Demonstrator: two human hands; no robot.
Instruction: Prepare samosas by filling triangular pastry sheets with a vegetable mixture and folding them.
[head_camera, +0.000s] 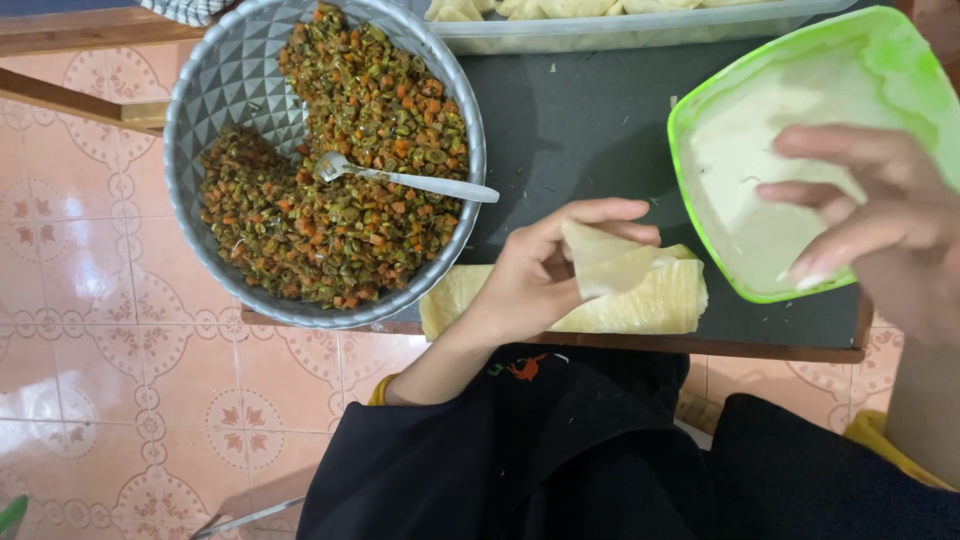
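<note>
the left hand (535, 275) pinches a folded pastry sheet (610, 262); the right hand (880, 225), open and empty, hovers over the green bowl (700, 120); the thin fold may spring open or tear

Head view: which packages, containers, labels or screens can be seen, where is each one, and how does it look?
No labels, signs or screens show.
Green container: right on the table, squarish, bright green rim, pale paste inside; right hand over it.
Clear tub: top edge, long, transparent, holds pale folded pastries.
Metal bowl: left, round, faceted grey, chopped vegetable filling.
</note>
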